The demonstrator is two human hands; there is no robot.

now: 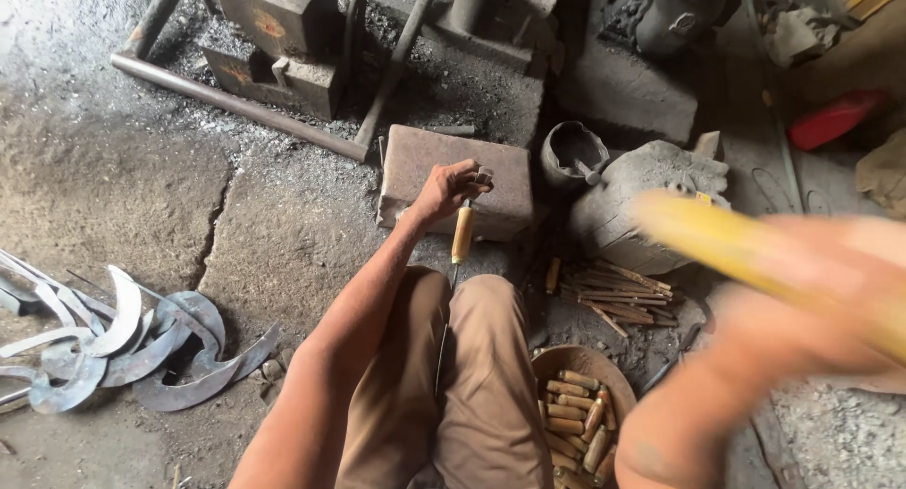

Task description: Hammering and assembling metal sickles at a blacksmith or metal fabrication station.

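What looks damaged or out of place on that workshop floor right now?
A long crack runs through the grey concrete floor, left of the rusty metal block. Curved grey sickle blades lie in a loose, overlapping heap at lower left.

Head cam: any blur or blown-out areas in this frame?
Head view: right hand and its yellow stick are smeared by motion blur; left hand on the wooden handle is sharp; the floor at top left is overexposed; the blades are crisp.

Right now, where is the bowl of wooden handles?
In the head view, the bowl of wooden handles sits on the floor at bottom centre-right, beside the person's right knee.
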